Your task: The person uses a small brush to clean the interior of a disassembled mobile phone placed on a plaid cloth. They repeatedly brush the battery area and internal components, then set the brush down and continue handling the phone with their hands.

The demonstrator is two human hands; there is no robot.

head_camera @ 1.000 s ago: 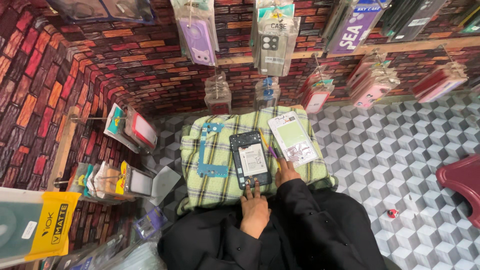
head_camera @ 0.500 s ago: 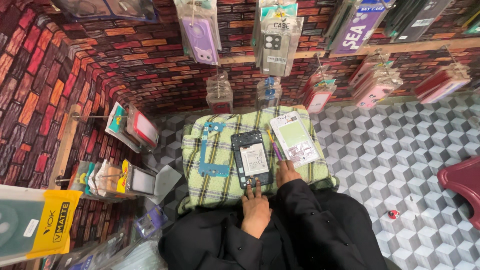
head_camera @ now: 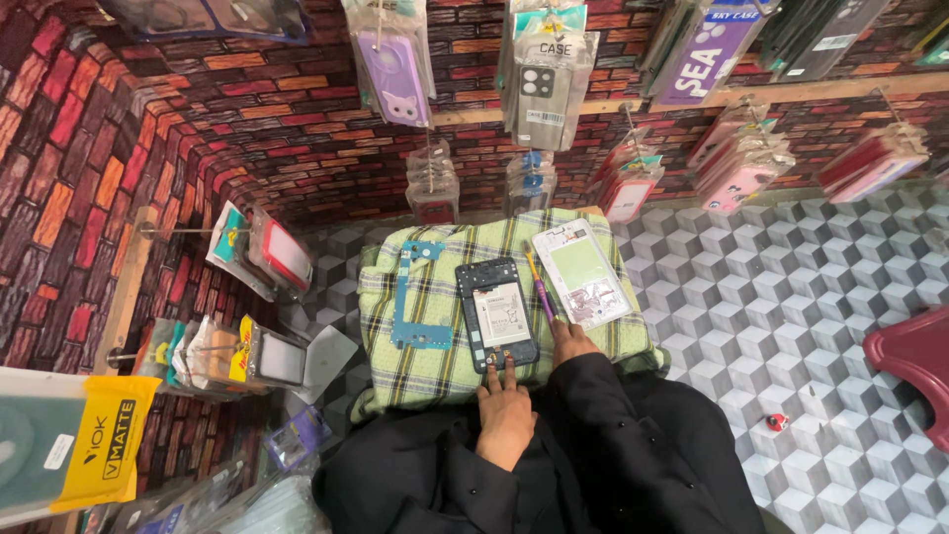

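An opened black phone (head_camera: 497, 314) with its insides showing lies on a green plaid cloth (head_camera: 425, 371). My left hand (head_camera: 504, 417) lies flat below it, fingertips touching the phone's near edge. My right hand (head_camera: 571, 342), mostly hidden by a black sleeve, grips the lower end of a thin purple tool (head_camera: 540, 285) that lies between the phone and a white back cover (head_camera: 581, 273). A blue phone frame (head_camera: 415, 297) lies on the cloth, left of the phone.
Packaged phone cases hang from the brick-patterned wall (head_camera: 297, 129) at the back and on hooks at the left (head_camera: 259, 252). A grey cube-patterned floor (head_camera: 791, 297) spreads to the right, with a dark red stool (head_camera: 914, 361) at its edge and a small red object (head_camera: 777, 422).
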